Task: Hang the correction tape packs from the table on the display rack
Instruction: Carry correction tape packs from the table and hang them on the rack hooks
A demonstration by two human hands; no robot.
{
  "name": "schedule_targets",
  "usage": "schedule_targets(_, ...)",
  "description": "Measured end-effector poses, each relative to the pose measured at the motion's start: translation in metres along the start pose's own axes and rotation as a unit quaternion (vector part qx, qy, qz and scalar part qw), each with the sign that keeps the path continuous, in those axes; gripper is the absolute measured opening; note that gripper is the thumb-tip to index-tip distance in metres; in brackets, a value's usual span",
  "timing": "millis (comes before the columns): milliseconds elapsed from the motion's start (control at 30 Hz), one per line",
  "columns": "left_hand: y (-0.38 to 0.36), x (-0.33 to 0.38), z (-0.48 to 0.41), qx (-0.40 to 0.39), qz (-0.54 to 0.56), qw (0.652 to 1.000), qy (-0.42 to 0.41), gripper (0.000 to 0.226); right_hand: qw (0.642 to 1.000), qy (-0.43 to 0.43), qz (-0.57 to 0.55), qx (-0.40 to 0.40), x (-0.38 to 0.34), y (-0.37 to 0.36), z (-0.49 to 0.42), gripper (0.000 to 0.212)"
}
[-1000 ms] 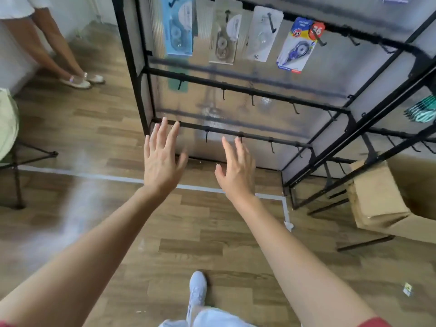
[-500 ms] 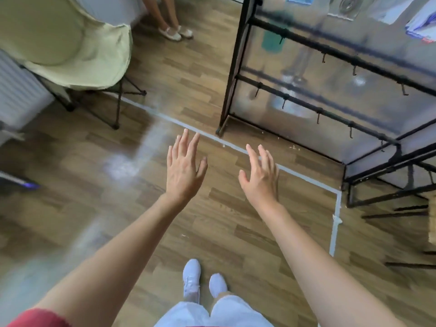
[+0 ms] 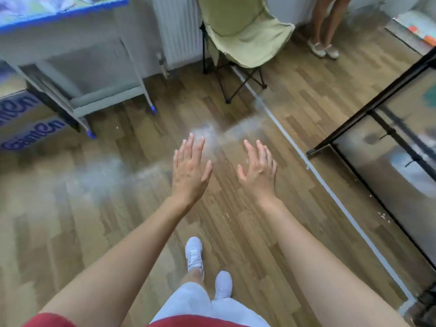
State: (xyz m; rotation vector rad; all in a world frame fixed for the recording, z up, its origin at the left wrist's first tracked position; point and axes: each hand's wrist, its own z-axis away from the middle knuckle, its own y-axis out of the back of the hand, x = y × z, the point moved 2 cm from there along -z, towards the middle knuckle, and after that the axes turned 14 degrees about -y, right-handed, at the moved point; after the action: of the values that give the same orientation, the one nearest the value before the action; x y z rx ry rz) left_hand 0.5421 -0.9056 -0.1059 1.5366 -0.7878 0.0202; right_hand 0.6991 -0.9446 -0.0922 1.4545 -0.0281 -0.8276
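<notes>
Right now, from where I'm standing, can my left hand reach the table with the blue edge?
Probably not. The left hand is open, held out over the wooden floor, and the table stands well beyond its fingertips, up and to the left. Nothing blocks the way, so stepping closer should do.

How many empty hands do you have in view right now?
2. The left hand is spread open above the floor, on the side nearer the table. The right hand is open beside it, nearer the rack. Neither holds anything.
</notes>
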Motion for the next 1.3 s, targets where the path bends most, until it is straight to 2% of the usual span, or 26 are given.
schedule_targets(200, 0.066, -0.100, 0.032, 0.074, -0.010, 0.991, 0.108, 0.067, 0.992, 0.113, 0.009, -0.049, -0.119, -0.056, 0.006, 0.064)
schedule_targets(333, 0.109, -0.174, 0.036, 0.109, -0.018, 0.983, 0.147, 0.059, 0.983, 0.172, 0.026, -0.059, -0.205, -0.097, 0.001, 0.062)
schedule_targets(533, 0.176, -0.276, 0.034, 0.145, -0.033, 0.969, 0.196, 0.058, 0.975, 0.208, 0.033, -0.075, -0.319, -0.148, -0.004, 0.060)
schedule_targets(767, 0.232, -0.359, 0.012, 0.178, -0.051, 0.958, 0.219, 0.055, 0.964, 0.247, 0.035, -0.091, -0.420, -0.188, -0.027, 0.059)
schedule_targets(933, 0.264, -0.423, -0.022, 0.201, -0.059, 0.950, 0.230, 0.056, 0.955, 0.278, 0.044, -0.087, -0.488, -0.210, -0.062, 0.059)
schedule_targets(1300, 0.344, -0.544, -0.163, 0.218, -0.083, 0.943, 0.238, 0.056, 0.952, 0.299, 0.027, -0.065, -0.654, -0.233, -0.191, 0.059)
